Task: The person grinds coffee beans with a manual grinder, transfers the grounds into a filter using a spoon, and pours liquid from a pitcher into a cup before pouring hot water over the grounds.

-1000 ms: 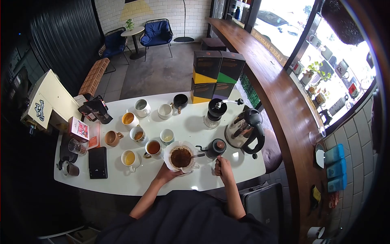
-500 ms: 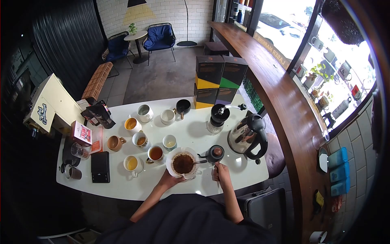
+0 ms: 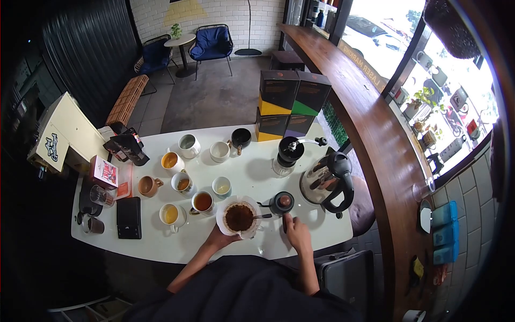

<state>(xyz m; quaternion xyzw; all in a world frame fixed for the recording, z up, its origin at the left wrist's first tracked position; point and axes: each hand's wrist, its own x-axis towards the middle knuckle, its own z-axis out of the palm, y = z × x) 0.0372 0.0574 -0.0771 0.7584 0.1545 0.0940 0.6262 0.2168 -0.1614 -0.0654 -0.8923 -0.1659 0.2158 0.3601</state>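
My left hand [image 3: 224,238] is curled round the lower side of a white coffee dripper [image 3: 255,229] lined with a paper filter. Dark wet coffee grounds [image 3: 239,217] fill the filter, and a spoon [image 3: 262,216] leans in them, its handle pointing right. My right hand [image 3: 298,234] is closed at the handle of a small dark gooseneck kettle [image 3: 281,203]; some fingers are hidden. The kettle stands on the white table [image 3: 257,174], its spout toward the dripper. Left of the dripper is a mug of tea-coloured liquid [image 3: 203,202]. Whatever supports the dripper is mostly hidden.
Several mugs [image 3: 171,214] stand at the left. A hand grinder [image 3: 289,155] and a large steel kettle [image 3: 327,182] stand right. Stacked boxes [image 3: 279,102] rise at the back edge. A black scale [image 3: 129,217] lies left; a wooden counter [image 3: 370,123] curves past on the right.
My right hand has shifted slightly right on the handle, leaving more of it visible. The gooseneck kettle and dripper have hardly moved; the whole view has shifted a little.
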